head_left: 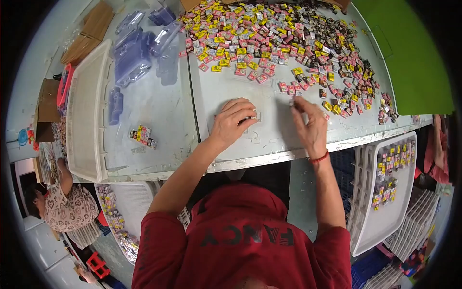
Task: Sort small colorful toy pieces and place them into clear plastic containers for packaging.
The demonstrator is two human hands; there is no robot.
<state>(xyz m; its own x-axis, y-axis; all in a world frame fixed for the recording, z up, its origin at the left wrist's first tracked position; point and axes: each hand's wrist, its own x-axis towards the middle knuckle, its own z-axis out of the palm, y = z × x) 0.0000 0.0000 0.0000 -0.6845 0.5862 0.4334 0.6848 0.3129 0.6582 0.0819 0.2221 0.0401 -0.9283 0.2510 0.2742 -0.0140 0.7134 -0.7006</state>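
Head view: far to the left of the left hand, a co-worker (70, 204) in a patterned top stands by the tables. Nearer, a tall white tray (86, 115) lies on the table (175, 111), with purple-tinted plastic packs (132, 60) heaped beyond and to the left of the left hand. Below them, to that hand's left, sits a small cluster of boxes (143, 136), yellow, pink and dark. Lower left of the hand, a second tray (137, 197) holds rows of boxes.

The left hand (234, 120) rests over the table, fingers curled toward the thumb around something small and dark, mostly hidden; whether it is gripped cannot be told. Between the forearms is a red shirt (240, 212) with large dark capitals across its front, upside down here.

Ahead of both hands spreads a wide pile of boxes (288, 41), pink, yellow and black, their printing too small to read. The right hand (310, 125) is just short of the pile's near edge, thumb and fingers bent toward each other; whether they hold anything cannot be told. A red bracelet (319, 158) circles its wrist. Lower right of it, another tray (402, 192) carries grouped boxes; farther right and ahead stands a green panel (418, 58).
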